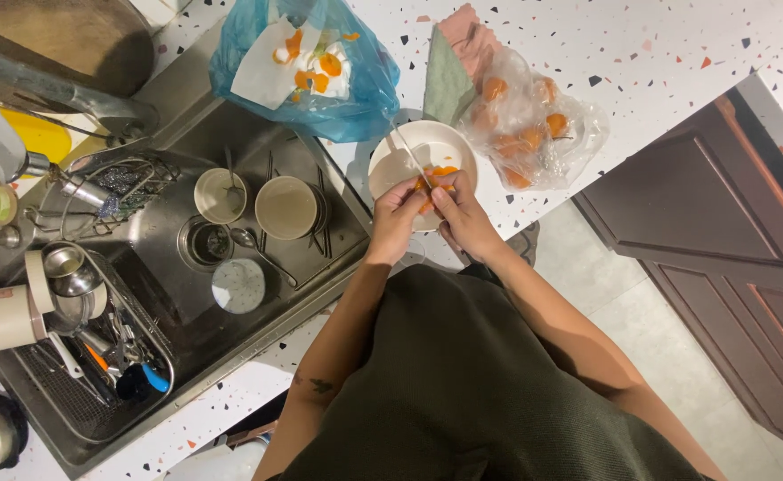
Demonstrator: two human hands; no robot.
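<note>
We are gripping a small orange fruit [427, 183] with both hands — left hand [397, 218], right hand [463, 218] — over the round white bowl [391, 160] on the speckled tabletop [659, 53], a thin knife [407, 151] seemingly in it.

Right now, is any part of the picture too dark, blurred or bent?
Head view: the sink lies dim; the white counter is bright; both hands, left hand and right hand, look slightly soft over the bowl; edges curve from the wide lens.
</note>
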